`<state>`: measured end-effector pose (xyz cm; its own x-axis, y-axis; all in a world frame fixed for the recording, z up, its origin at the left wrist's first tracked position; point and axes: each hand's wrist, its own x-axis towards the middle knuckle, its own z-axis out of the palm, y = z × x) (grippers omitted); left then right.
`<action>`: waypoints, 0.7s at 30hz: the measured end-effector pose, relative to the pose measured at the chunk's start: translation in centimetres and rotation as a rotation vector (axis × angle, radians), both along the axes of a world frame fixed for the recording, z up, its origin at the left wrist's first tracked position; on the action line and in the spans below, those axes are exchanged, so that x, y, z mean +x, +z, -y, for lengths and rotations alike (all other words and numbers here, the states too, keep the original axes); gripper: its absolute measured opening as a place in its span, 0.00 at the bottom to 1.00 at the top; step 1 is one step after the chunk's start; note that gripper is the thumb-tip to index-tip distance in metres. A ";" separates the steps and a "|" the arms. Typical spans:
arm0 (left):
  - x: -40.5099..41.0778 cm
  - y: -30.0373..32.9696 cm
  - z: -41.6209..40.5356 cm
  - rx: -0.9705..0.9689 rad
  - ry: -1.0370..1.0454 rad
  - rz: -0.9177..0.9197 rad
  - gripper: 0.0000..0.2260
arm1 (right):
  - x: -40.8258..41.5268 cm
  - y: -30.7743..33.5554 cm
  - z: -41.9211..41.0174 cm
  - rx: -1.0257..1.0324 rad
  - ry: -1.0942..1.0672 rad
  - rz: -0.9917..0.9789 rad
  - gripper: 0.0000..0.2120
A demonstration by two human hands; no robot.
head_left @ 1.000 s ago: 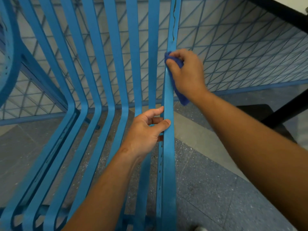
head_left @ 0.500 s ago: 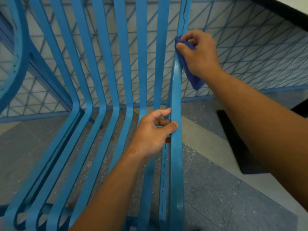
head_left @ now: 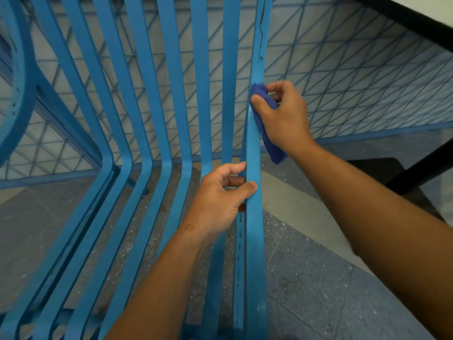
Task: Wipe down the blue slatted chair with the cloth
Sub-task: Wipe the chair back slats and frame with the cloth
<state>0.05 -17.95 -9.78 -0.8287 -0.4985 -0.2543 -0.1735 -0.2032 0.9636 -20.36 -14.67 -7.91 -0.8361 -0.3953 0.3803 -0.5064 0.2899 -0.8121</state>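
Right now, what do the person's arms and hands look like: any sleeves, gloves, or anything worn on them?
Both forearms are bare as far as the frame shows; no sleeve comes into view. The left hand and right hand wear no gloves. No watch, ring or band shows on either wrist or on the visible fingers.

Narrow gaps part the chair (head_left: 171, 99) slats; right of the outermost slat (head_left: 255, 241), open floor (head_left: 318, 278).

Right hand (head_left: 284, 119) presses dark blue cloth (head_left: 269, 141) against rightmost slat (head_left: 255, 241) of blue chair (head_left: 147, 119); left hand (head_left: 218, 204) grips same slat lower down, grey floor (head_left: 318, 278) below.
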 end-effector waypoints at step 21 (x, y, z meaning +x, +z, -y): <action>0.1 -0.3 0.0 0.038 0.008 -0.004 0.15 | 0.7 -0.7 -1.1 0.098 -0.022 0.063 0.13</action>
